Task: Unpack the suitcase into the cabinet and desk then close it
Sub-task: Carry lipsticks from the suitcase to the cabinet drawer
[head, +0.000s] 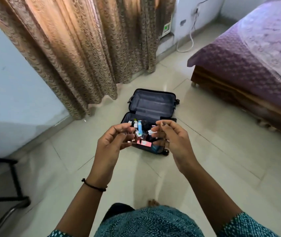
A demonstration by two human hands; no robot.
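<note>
Left hand (114, 141) was raised before the body, palm inward, fingers loosely curled, holding nothing visible. Right hand (170, 137) was at the same height, thumb and forefinger drawn together. Whether they pinched some small thing could not be told.

The suitcase (151, 103) lay open on the tiled floor (204, 151), straight ahead of and below both hands, centred between them. Its two halves ran away from the person toward the curtain (78, 48), with the hinge crosswise. The far half showed bare lining. The near half held small toiletries (140, 129) and a pink box (144, 143).

Judgement: neither hand was clearly nearer. The next reach calls for a forward stoop to the near half.
</note>
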